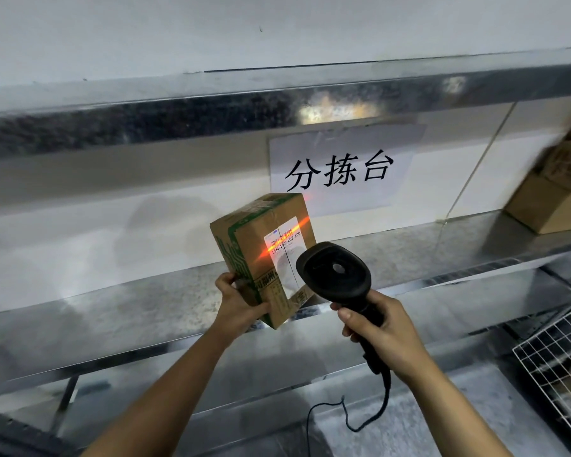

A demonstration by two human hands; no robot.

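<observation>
While the taped-shut brown cardboard box [248,245], contents hidden, is held just below the white paper sign [340,166] in the curled grip of the left hand [241,303], its white label [285,250] is judged to be under scan. The black corded scanner [335,272] is clasped in the grip of the right hand [381,336]; a steady aim is called for next.

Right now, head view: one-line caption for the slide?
Left hand holds a cardboard box while the right hand aims a corded barcode scanner, red beam crossing the box's label.

warehouse sorting station: wall sign [340,169], steel shelves [145,308], stacked cartons [551,199].
</observation>
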